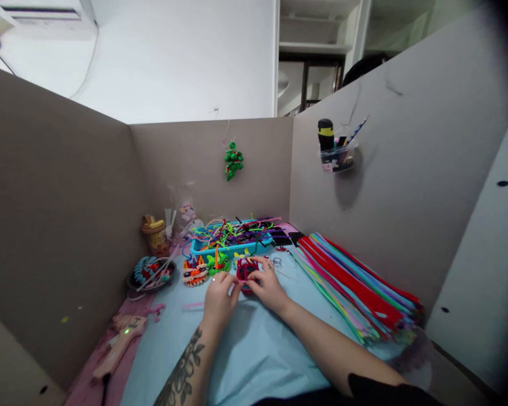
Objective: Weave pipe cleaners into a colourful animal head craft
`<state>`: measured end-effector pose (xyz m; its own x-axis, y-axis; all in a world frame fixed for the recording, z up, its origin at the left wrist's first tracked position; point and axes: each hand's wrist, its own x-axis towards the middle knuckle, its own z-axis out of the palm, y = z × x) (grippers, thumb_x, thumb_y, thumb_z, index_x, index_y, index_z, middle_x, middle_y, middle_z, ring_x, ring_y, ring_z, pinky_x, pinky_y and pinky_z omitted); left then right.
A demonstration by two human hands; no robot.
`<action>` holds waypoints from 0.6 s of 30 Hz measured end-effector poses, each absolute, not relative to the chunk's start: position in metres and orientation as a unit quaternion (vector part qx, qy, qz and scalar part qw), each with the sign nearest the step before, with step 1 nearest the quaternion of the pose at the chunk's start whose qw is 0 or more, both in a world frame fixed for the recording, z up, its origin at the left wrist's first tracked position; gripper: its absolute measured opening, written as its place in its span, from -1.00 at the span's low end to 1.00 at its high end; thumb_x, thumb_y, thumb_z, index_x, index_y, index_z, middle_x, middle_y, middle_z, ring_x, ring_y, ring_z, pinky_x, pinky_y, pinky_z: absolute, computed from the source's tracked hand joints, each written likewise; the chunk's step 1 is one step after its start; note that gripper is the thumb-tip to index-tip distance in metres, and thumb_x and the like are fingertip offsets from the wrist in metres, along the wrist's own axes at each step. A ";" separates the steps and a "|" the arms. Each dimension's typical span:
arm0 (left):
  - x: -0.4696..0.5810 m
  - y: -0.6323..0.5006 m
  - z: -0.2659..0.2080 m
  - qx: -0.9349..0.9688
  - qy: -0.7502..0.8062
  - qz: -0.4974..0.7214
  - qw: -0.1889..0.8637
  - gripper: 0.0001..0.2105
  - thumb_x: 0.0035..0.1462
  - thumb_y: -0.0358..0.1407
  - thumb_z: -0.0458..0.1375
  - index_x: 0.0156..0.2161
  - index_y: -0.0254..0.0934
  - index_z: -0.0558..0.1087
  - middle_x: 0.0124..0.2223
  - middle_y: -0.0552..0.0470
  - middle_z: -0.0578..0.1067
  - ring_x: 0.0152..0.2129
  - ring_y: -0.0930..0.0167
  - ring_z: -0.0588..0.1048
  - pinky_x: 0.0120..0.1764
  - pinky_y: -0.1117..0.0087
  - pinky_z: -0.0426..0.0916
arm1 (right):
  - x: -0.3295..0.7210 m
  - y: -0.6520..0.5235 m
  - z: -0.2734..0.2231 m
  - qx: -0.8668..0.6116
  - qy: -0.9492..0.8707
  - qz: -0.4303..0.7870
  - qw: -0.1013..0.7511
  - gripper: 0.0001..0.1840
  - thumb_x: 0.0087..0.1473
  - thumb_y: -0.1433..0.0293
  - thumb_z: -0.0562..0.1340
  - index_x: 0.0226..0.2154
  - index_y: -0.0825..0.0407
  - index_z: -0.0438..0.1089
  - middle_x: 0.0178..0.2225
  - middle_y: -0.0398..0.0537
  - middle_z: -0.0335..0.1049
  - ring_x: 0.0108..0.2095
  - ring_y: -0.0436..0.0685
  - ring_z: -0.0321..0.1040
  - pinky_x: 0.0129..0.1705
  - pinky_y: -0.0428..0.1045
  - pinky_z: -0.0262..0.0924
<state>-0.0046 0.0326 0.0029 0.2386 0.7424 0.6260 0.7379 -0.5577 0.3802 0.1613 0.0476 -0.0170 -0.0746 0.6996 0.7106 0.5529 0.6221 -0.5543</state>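
Both hands meet at a small magenta and black pipe-cleaner piece (248,269) over the light blue table cover (254,338). My right hand (267,285) curls over its right side, with fingers behind it and the thumb in front. At its front left edge, my left hand (220,294) pinches thumb and forefinger together on what looks like a pink strand, partly hidden by the fingertips. Just behind the left hand stand a green pipe-cleaner figure (218,264) and an orange and cream one (195,273). A small yellow piece (240,257) shows behind the magenta one.
Behind lies a blue tray (232,248) heaped with pipe-cleaner offcuts. Long coloured pipe cleaners (355,287) lie bundled at right. A glue gun (121,344) with a green light and a dark bowl (152,276) are at left. Grey panels (211,169) enclose three sides.
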 end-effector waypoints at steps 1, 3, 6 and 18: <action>-0.003 0.032 0.002 0.792 0.469 0.389 0.031 -0.82 0.11 -0.26 0.04 -0.38 -0.24 0.47 -0.39 -0.02 0.47 -0.40 0.37 0.42 -0.31 0.39 0.27 | 0.161 0.047 -0.017 -0.428 -0.726 0.061 0.535 -0.92 -0.06 0.44 0.24 -0.52 0.00 0.45 0.01 0.01 0.17 0.07 0.25 0.05 0.11 0.22 -0.04; -0.001 0.033 -0.001 0.788 0.480 0.375 0.090 -0.78 0.12 -0.25 0.02 -0.38 -0.24 0.50 -0.41 -0.02 0.51 -0.45 0.38 0.44 -0.35 0.42 0.27 | 0.159 0.046 -0.017 -0.422 -0.724 0.044 0.544 -0.91 -0.05 0.45 0.23 -0.51 -0.01 0.45 0.01 0.02 0.18 0.06 0.25 0.06 0.10 0.22 -0.02; 0.000 0.038 -0.006 0.748 0.508 0.399 0.151 -0.75 0.11 -0.24 0.02 -0.32 -0.26 0.53 -0.35 -0.03 0.57 -0.41 0.35 0.49 -0.32 0.39 0.31 | 0.158 0.044 -0.016 -0.413 -0.735 0.025 0.537 -0.90 -0.04 0.46 0.23 -0.49 -0.02 0.46 0.00 0.02 0.19 0.05 0.25 0.07 0.09 0.22 0.00; 0.007 0.048 -0.021 0.484 0.465 0.553 0.494 -0.70 -0.12 -0.32 0.23 -0.21 -0.38 0.43 -0.28 -0.08 0.56 -0.37 0.36 0.52 -0.35 0.39 0.40 | 0.158 0.044 -0.017 -0.406 -0.761 -0.009 0.506 -0.88 -0.06 0.50 0.23 -0.50 -0.03 0.47 0.01 -0.02 0.18 0.05 0.24 0.03 0.09 0.23 0.01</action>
